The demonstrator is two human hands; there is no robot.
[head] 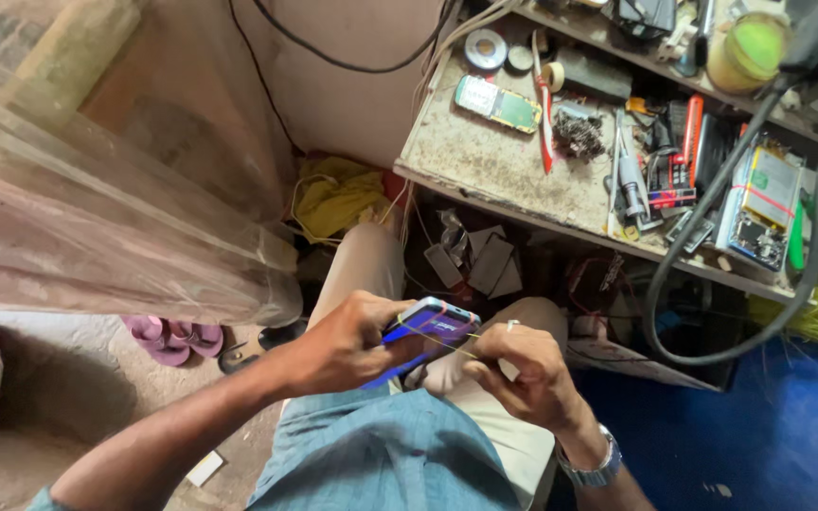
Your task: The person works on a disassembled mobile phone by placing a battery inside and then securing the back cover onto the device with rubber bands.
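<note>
We hold a phone [425, 333] over our lap, both hands on it. Our left hand [343, 345] has its grip wrapped around the phone's left edge, fingers curled over the back and thumb pressed on the near side, so the blue and purple body tilts up toward the right. Our right hand [523, 371] has its grip pinched together at the phone's right end, fingertips meeting on a thin yellowish band [447, 343] that runs across the phone; a ring sits on one finger and a metal watch [591, 464] on the wrist. Below the hands lie our light trousers and blue shirt. Ahead and to the right stands the bench [485, 156], crowded with a green circuit board [497, 103], a red-handled tool [545, 123], a tape roll [485, 48], a second opened phone [759, 208] and a thick black cable [712, 203] looping down over its edge. To the left, pink sandals [168, 338] rest on the floor beside clear plastic sheeting [97, 218].
</note>
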